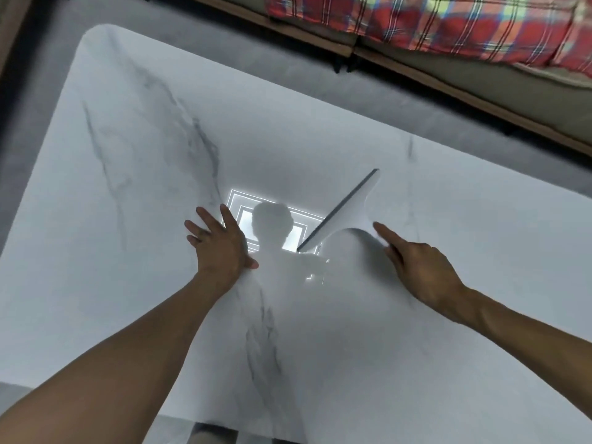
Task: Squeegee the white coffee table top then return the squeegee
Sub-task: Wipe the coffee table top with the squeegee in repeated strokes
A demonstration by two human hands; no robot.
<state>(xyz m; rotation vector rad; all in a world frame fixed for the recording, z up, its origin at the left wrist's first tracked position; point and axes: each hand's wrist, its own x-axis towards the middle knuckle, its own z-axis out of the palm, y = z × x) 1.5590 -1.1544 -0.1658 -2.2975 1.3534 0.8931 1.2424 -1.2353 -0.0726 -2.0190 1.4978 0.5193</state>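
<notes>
The white coffee table top [432,347] with grey marble veins fills most of the head view. A white squeegee [347,209] with a dark grey blade rests on it just right of centre, its blade running diagonally from lower left to upper right. My right hand [419,270] grips the squeegee's handle from the lower right, index finger stretched along it; the white handle is mostly hidden under my fingers. My left hand [221,248] lies flat on the table to the left of the blade, fingers spread, holding nothing.
A ceiling light and my silhouette reflect in the glossy top between my hands. Grey floor [288,68] surrounds the table. A sofa with a wooden base [448,81] and a red plaid blanket [432,24] runs along the far right.
</notes>
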